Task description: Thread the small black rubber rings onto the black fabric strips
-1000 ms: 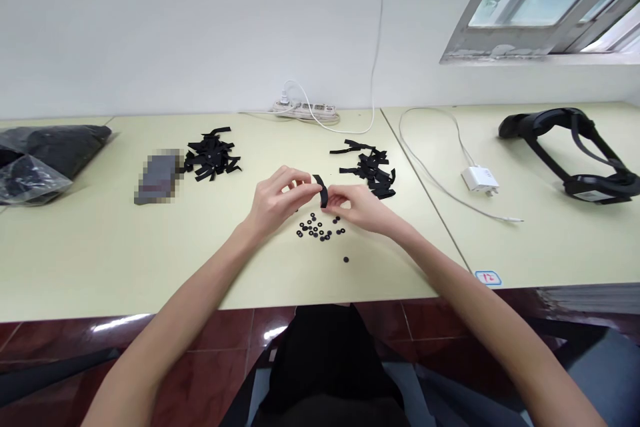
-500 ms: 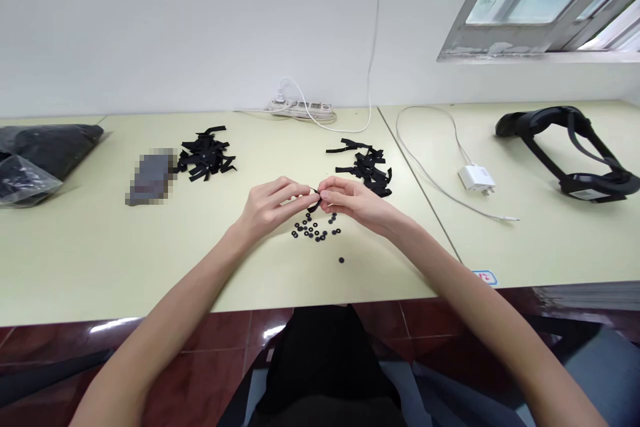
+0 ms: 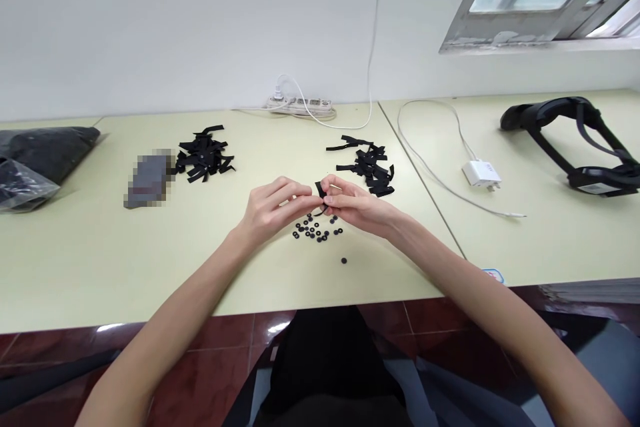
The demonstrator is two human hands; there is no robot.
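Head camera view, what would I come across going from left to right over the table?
Plastic bag, pixelated grey object, left pile of black strips, left hand, right hand, white charger, black headset.

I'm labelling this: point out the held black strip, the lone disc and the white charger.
Black strip (image 3: 321, 189): head view, upper part.
Lone disc (image 3: 344, 261): head view, centre.
White charger (image 3: 479, 173): head view, body.

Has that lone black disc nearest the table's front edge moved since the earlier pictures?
No: the lone black disc keeps its place relative to the table edge; only the whole view shifts slightly.
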